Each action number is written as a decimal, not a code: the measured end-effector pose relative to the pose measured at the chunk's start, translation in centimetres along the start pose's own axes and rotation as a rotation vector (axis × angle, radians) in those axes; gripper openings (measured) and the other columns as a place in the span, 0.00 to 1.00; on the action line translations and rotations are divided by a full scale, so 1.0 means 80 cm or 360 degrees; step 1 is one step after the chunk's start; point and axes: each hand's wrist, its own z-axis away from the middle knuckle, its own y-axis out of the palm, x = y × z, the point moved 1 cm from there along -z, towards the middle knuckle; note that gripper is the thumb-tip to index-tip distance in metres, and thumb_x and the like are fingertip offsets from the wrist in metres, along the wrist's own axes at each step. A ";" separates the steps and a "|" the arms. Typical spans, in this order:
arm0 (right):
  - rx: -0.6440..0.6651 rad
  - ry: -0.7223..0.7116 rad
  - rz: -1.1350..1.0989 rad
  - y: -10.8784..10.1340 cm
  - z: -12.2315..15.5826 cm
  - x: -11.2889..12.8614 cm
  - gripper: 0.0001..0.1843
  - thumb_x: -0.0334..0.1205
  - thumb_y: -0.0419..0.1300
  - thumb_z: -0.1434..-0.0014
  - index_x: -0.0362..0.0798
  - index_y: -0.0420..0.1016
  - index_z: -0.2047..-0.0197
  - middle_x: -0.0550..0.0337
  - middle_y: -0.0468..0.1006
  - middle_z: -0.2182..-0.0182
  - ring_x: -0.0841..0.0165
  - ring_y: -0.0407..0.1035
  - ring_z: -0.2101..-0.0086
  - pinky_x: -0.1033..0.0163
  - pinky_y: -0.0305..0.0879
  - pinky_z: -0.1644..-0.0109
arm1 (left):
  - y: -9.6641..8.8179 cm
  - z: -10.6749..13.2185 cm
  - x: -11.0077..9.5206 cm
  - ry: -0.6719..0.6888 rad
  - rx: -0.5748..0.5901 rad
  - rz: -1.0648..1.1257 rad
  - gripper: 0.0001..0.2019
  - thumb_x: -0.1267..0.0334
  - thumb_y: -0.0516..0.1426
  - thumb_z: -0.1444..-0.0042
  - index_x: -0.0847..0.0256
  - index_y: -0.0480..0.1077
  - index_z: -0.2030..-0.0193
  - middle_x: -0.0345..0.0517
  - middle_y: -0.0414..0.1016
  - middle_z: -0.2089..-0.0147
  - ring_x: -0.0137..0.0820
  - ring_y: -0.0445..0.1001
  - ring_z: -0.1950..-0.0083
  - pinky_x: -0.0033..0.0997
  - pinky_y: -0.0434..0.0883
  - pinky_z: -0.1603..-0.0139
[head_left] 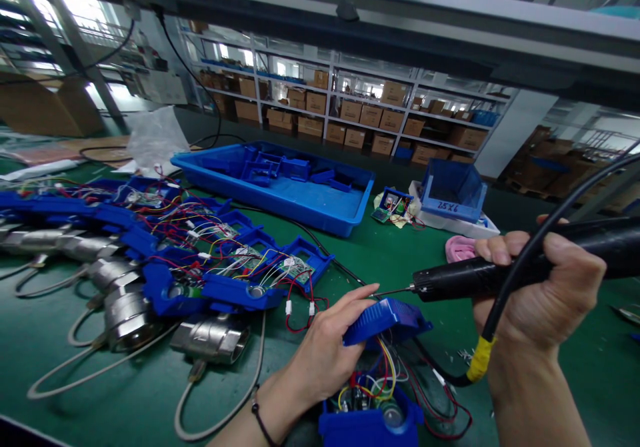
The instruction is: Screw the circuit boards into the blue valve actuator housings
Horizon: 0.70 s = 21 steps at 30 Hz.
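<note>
My right hand [535, 287] is wrapped round a black electric screwdriver [455, 280], whose thin bit points left. The bit's tip lies by the fingertips of my left hand [333, 340], over the top edge of a blue plastic cover [387, 321]. Thumb and fingers of my left hand grip this cover and hold it tilted. Coloured wires run from the cover down to an open blue housing [370, 427] with electronics inside. Whether a screw sits at the bit's tip is too small to tell.
Several blue housings with wires and circuit boards [295, 267] lie to the left, beside metal valve bodies [210, 338] with grey cables. Behind stand a blue tray [320, 210] with plastic parts and a blue bin [453, 190]. A pink cloth [460, 249] lies behind the screwdriver.
</note>
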 end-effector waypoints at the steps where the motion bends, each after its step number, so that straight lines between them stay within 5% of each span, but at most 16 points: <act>1: -0.0012 0.0000 -0.0018 0.000 0.000 0.001 0.03 0.37 0.54 0.51 0.47 0.67 0.73 0.67 0.60 0.82 0.76 0.54 0.81 0.67 0.54 0.75 | 0.000 0.000 0.000 -0.0004 -0.0001 0.0007 0.20 0.77 0.52 0.44 0.57 0.68 0.46 0.46 0.65 0.37 0.31 0.64 0.37 0.33 0.62 0.36; 6: -0.0038 -0.0079 0.0001 0.001 0.000 0.008 0.07 0.34 0.51 0.48 0.47 0.65 0.77 0.67 0.58 0.83 0.75 0.54 0.81 0.67 0.54 0.75 | 0.002 -0.002 -0.001 -0.0097 -0.0059 0.0051 0.18 0.74 0.52 0.44 0.59 0.70 0.48 0.46 0.69 0.40 0.33 0.65 0.38 0.33 0.62 0.38; 9: -0.0056 -0.0142 0.0027 0.001 0.000 0.012 0.12 0.34 0.49 0.48 0.48 0.62 0.81 0.66 0.58 0.83 0.75 0.54 0.81 0.66 0.57 0.74 | 0.007 -0.002 0.002 -0.0392 -0.0102 0.0087 0.10 0.67 0.53 0.43 0.61 0.73 0.56 0.44 0.77 0.59 0.32 0.74 0.58 0.29 0.70 0.57; 12: -0.0043 -0.0243 0.0074 -0.002 -0.001 0.014 0.12 0.37 0.51 0.48 0.48 0.64 0.82 0.66 0.58 0.82 0.74 0.55 0.81 0.64 0.59 0.75 | 0.014 -0.001 0.012 -0.0689 -0.0154 0.0238 0.07 0.63 0.54 0.44 0.62 0.71 0.65 0.38 0.71 0.73 0.28 0.69 0.72 0.25 0.64 0.71; 21: 0.0100 -0.0369 0.0169 0.011 0.015 0.012 0.09 0.35 0.53 0.50 0.48 0.63 0.81 0.66 0.59 0.85 0.75 0.55 0.83 0.65 0.52 0.78 | 0.026 -0.005 0.035 -0.0938 -0.0221 0.0870 0.07 0.62 0.58 0.52 0.63 0.68 0.68 0.41 0.73 0.71 0.33 0.73 0.66 0.32 0.69 0.61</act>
